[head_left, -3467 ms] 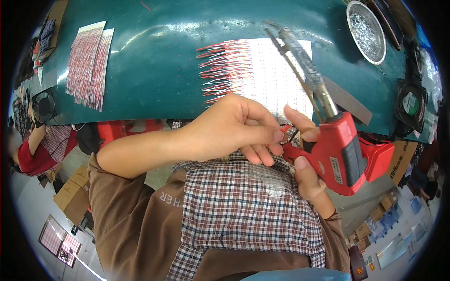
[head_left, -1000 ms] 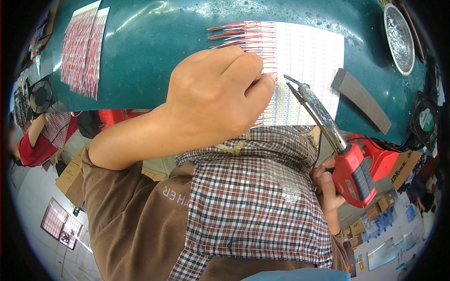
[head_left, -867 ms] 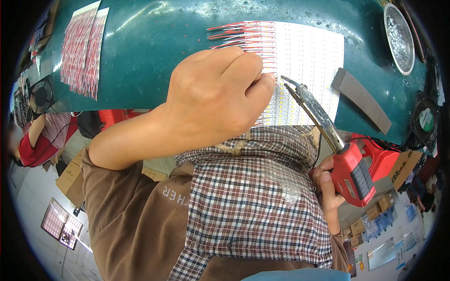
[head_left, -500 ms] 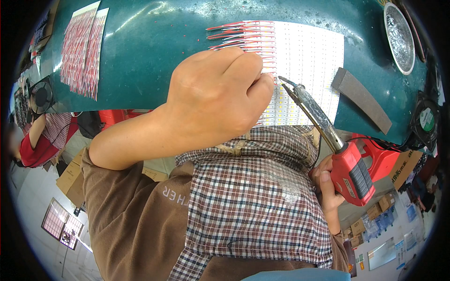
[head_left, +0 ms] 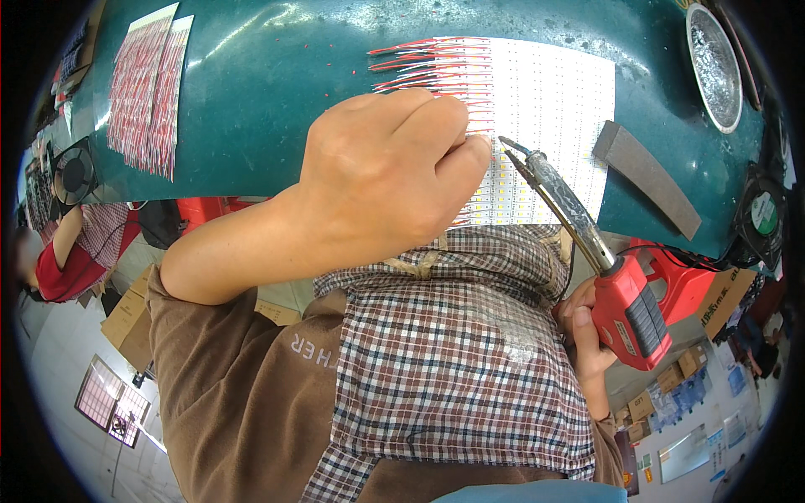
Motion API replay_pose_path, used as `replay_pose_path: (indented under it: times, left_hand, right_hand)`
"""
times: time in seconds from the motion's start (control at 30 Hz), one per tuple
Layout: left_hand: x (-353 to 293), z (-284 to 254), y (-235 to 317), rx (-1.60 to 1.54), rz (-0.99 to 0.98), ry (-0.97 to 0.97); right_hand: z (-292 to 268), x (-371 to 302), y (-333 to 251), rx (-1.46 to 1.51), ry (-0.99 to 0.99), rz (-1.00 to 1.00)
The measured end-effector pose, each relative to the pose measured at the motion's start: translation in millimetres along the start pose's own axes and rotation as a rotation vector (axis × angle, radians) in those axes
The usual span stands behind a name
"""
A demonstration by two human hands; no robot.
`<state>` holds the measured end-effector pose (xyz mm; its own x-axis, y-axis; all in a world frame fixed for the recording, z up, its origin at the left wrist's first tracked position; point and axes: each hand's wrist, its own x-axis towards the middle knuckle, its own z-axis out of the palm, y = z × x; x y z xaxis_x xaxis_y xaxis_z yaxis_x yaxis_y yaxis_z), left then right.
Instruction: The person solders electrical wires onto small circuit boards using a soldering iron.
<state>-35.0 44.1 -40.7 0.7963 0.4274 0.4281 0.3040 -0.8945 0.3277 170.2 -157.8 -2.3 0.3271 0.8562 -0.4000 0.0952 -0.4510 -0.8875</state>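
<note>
Left hand (head_left: 390,163) clenched over white rectangular LED-board sheet (head_left: 553,109) — anything held is hidden; right hand (head_left: 587,331) grasping red plastic soldering gun (head_left: 619,298), white-labelled — brown cloth shirt (head_left: 226,394) bears pale lettering (head_left: 314,351).

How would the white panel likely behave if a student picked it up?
The white panel looks thin and flat, so it may be light and flex somewhat. Its red and white wires look slender and loose-ended, so they would probably flop. Lying flat, it seems unlikely to roll if pushed.
</note>
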Motion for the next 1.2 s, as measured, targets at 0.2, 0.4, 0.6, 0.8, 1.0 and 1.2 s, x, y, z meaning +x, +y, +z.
replay_pose_path:
  times: [0.2,0.4,0.6,0.8,1.0,1.2]
  left_hand:
    - [1,-1,-2,-0.014,0.013,0.014]
    - [14,-8,2,-0.233,-0.048,0.098]
    - [25,-24,20,-1.172,-0.772,-0.243]
    - [25,-20,26,-1.403,-0.915,-0.287]
    - [23,-13,30,-1.479,-0.944,-0.254]
    - [24,-11,33,-1.476,-0.953,-0.249]
  right_hand:
    - [1,2,-2,0.017,0.022,-0.027]
    - [6,13,-8,0.149,0.052,-0.048]
    - [45,56,-38,0.186,0.099,-0.252]
    - [61,65,-40,0.346,0.056,-0.301]
    - [61,65,-39,0.396,0.099,-0.266]
    - [62,66,-38,0.457,0.124,-0.265]
